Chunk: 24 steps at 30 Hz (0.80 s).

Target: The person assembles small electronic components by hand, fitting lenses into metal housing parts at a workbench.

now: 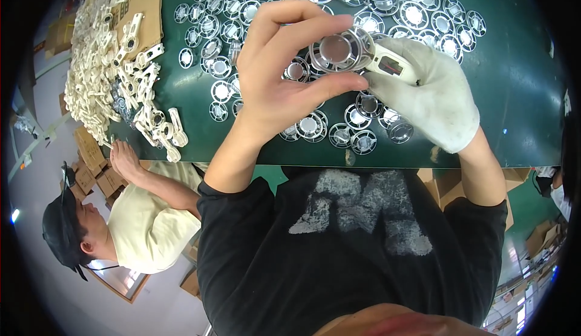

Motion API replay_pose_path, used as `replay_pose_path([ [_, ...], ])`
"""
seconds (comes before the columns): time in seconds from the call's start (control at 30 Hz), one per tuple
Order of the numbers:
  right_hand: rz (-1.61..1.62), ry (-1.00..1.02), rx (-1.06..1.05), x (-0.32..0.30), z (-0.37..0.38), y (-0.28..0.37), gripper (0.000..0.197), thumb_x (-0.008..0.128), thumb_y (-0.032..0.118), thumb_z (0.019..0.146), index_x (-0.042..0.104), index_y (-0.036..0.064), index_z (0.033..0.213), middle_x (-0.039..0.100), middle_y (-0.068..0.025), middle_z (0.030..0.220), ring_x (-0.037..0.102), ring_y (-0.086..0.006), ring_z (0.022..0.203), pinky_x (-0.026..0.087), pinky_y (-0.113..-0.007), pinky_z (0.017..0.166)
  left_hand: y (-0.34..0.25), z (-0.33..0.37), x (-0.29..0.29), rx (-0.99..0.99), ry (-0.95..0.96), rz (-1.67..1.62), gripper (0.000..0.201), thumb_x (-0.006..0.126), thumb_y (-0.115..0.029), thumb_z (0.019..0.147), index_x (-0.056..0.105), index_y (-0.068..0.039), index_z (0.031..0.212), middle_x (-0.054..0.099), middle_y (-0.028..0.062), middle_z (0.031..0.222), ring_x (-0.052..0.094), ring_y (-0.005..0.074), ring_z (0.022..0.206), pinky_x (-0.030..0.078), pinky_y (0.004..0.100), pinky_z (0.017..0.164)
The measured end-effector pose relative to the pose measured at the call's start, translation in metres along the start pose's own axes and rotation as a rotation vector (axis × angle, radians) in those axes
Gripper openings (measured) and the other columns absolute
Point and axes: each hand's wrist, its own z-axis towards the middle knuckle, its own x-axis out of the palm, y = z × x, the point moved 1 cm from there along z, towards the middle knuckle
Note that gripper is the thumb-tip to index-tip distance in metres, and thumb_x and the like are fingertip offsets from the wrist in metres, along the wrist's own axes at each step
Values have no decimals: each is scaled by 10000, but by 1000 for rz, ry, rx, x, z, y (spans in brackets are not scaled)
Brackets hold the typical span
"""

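Observation:
Above the table, my bare left hand [272, 76] curves its thumb and fingers around a round silver grille cover [337, 52] with a flat disc at its centre. The cover is at the head of a cream-white plastic handle piece [392, 65], which looks like a small handheld fan body with a dark window in it. My right hand [433, 91], in a white glove, is closed around that handle. Whether cover and handle are joined, I cannot tell. Beneath both hands lie several loose silver covers [311, 125].
Many more silver covers [413, 14] spread over the far part of the green table [508, 100]. At left, a heap of cream-white handle parts [100, 64] lies by a cardboard sheet [142, 9]. A co-worker in a cap [60, 230] sits there, one hand [126, 162] at the table edge.

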Motion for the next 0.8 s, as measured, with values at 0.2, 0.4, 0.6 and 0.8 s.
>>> replay_pose_path([
  [0.2, -53, 66, -114, 0, -2, -9, 229, 684, 198, 899, 670, 35, 1058, 644, -53, 772, 613, -116, 683, 500, -287, 649, -2, -3, 8, 40, -5, -38, 611, 956, -247, 602, 731, -67, 1140, 607, 49, 1052, 613, 156, 858, 524, 271, 694],
  [0.4, -52, 102, -101, -3, -1, -4, 267, 661, 231, 899, 666, 26, 1070, 638, -70, 791, 639, -151, 736, 500, -316, 674, -3, -2, 7, -79, 59, -19, 606, 953, -219, 620, 717, -42, 1150, 645, 74, 1098, 648, 186, 897, 545, 278, 752],
  [0.6, -67, 79, -165, -5, -2, -6, 344, 662, 247, 883, 660, 1, 1122, 645, -98, 873, 640, -165, 790, 506, -324, 723, 1, -4, 0, -89, 273, -220, 715, 881, -163, 773, 529, 85, 1345, 625, 232, 1302, 644, 262, 1137, 524, 336, 948],
  [0.8, -17, 91, -200, -4, -3, -11, 388, 665, 245, 891, 647, 2, 1193, 658, -85, 940, 651, -161, 830, 513, -312, 758, -4, -2, -1, -132, 256, -299, 678, 842, -124, 809, 507, 119, 1346, 603, 302, 1320, 654, 339, 1174, 546, 410, 972],
])
